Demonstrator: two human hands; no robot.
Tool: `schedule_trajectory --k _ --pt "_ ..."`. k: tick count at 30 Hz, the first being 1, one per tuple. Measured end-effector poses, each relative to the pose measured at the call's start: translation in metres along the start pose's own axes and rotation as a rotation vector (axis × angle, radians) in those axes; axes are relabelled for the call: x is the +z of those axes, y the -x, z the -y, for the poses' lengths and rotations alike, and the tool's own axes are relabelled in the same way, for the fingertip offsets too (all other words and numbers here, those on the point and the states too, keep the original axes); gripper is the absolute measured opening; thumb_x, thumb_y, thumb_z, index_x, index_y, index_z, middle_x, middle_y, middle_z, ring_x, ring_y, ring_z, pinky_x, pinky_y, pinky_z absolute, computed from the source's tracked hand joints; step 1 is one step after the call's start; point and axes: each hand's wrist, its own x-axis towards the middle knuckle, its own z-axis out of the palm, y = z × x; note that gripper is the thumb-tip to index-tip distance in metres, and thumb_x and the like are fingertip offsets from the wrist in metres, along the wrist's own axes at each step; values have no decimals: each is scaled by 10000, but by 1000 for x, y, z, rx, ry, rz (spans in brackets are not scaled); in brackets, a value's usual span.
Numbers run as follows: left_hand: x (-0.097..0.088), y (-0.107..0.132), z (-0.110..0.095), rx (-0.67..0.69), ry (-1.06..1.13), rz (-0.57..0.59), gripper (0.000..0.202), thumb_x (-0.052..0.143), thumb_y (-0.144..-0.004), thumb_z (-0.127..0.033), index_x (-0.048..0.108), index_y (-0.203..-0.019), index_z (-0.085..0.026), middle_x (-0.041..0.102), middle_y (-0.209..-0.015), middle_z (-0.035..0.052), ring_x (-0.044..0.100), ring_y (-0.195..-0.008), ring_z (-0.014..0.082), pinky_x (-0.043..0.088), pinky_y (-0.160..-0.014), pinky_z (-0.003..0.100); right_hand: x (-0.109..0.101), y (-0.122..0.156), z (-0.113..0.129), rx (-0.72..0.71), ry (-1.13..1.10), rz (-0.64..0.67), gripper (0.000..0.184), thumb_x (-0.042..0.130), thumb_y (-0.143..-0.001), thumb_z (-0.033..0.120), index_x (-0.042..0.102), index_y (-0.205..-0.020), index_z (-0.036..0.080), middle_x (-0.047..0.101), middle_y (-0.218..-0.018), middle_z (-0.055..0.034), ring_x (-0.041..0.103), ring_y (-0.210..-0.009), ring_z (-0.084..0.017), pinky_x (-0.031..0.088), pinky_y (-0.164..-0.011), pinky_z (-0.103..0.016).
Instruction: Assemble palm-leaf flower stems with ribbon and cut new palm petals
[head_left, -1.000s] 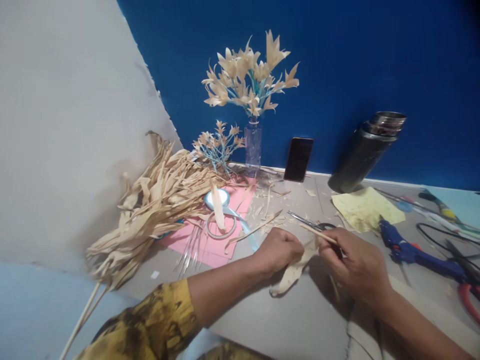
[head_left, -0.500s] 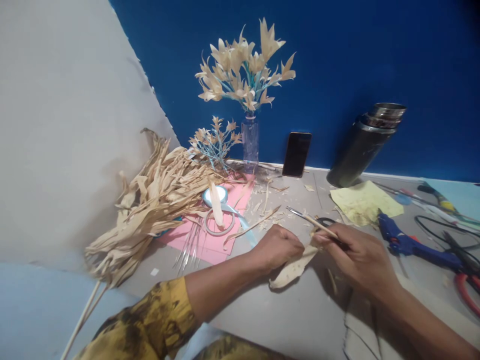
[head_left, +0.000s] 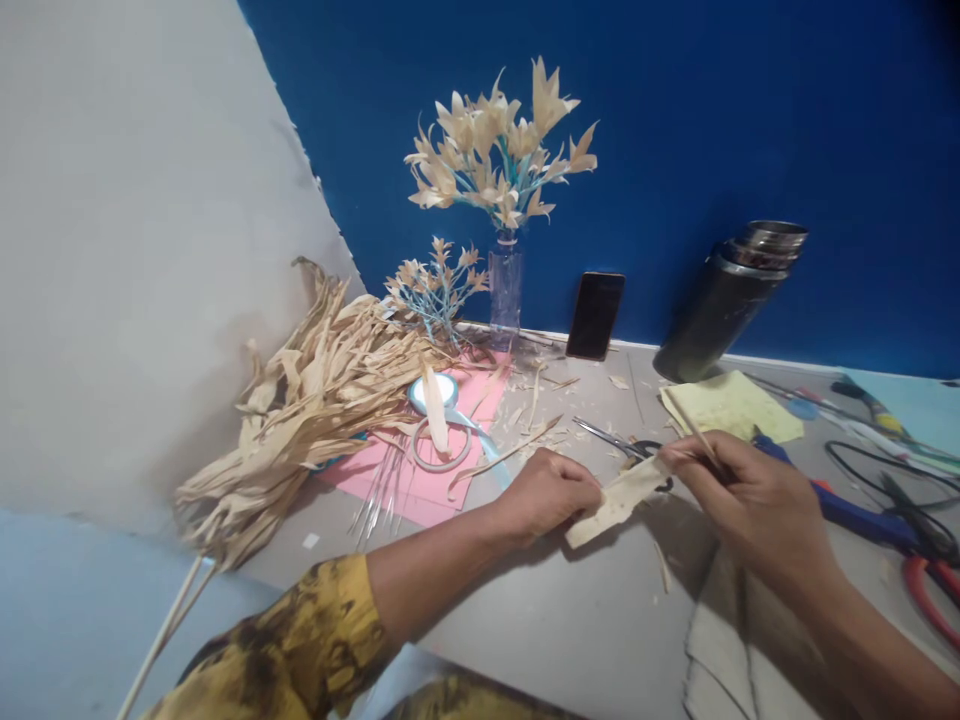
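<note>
My left hand (head_left: 551, 497) is closed on one edge of a pale strip of dried corn husk (head_left: 616, 503), above the table. At the strip's upper right end, my right hand (head_left: 739, 487) is closed around a thin wooden stick (head_left: 688, 420), its fingertips also on the husk. The stick points up and to the left. Behind the strip lies a pair of scissors (head_left: 606, 434) with dark handles, partly covered by the husk. Small husk scraps (head_left: 534, 395) are scattered beyond my left hand.
A heap of dried husks (head_left: 322, 390) lies left, beside pink paper (head_left: 390, 490) with tape rolls and wires. Husk flowers (head_left: 495, 150) stand in a clear bottle (head_left: 505, 295). A phone (head_left: 596, 315), flask (head_left: 724, 300), yellow paper (head_left: 742, 405), blue glue gun (head_left: 862, 518) and red-handled pliers (head_left: 926, 590) are around.
My right hand has moved right, drawing the husk strip out between both hands. The stick now points more steeply upward. The scissors behind show more. The view has shifted slightly.
</note>
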Motion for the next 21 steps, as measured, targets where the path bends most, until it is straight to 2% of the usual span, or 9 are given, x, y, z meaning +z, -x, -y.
schedule_trajectory --k 2,4,6,7,10,13,15,18,21 --pt "3 0 -1 -16 74 -22 82 628 -559 -174 688 -583 -123 499 -462 -18 394 -413 74 254 -393 212 -2 -3 -1 107 -71 -14 179 640 -805 400 698 -754 238 718 -739 -21 635 -665 -202 464 -603 -292" --pt "6 1 -4 -40 194 -11 118 686 -558 -207 695 -618 -105 556 -483 9 473 -413 105 326 -395 223 -3 -4 -1 225 -207 -18 221 682 -781 437 715 -872 238 701 -728 -23 618 -627 -201 462 -553 -295" --pt "9 1 -6 -53 319 10 181 731 -551 -236 693 -653 -92 603 -505 43 545 -423 156 398 -400 259 0 -3 2 308 -369 19 275 697 -773 459 704 -929 233 678 -699 -21 584 -574 -191 441 -502 -293" --pt "11 1 -7 -48 374 9 210 751 -549 -249 691 -669 -88 618 -517 55 567 -433 174 424 -406 276 3 -2 3 327 -427 58 265 701 -770 457 698 -899 226 664 -681 -19 567 -558 -184 433 -492 -290" --pt "14 0 -6 -18 486 -38 264 804 -538 -263 676 -689 -87 634 -550 52 576 -451 159 456 -432 279 15 3 9 320 -450 187 234 709 -752 423 651 -695 204 600 -608 2 519 -548 -159 419 -510 -275" --pt "19 1 1 18 507 -62 280 829 -530 -242 631 -671 -103 637 -561 37 579 -463 141 486 -473 280 25 6 12 319 -388 196 266 669 -767 422 621 -631 198 535 -564 22 462 -536 -138 389 -505 -254" --pt "24 3 6 32 468 -14 285 813 -568 -252 577 -673 -132 630 -525 32 591 -453 153 495 -480 287 27 6 12 319 -346 159 265 645 -774 422 612 -633 200 532 -573 21 464 -552 -142 392 -515 -250" --pt "27 8 9 13 404 139 306 769 -646 -318 503 -689 -171 597 -486 6 584 -424 153 486 -461 277 27 6 11 278 -287 141 281 611 -794 431 602 -630 203 557 -601 12 501 -599 -157 417 -559 -252" --pt "22 10 3 28 373 205 351 777 -675 -390 513 -745 -171 614 -580 0 605 -495 135 504 -505 264 25 6 11 245 -237 156 280 593 -812 436 616 -662 201 556 -597 18 504 -595 -157 411 -561 -250"
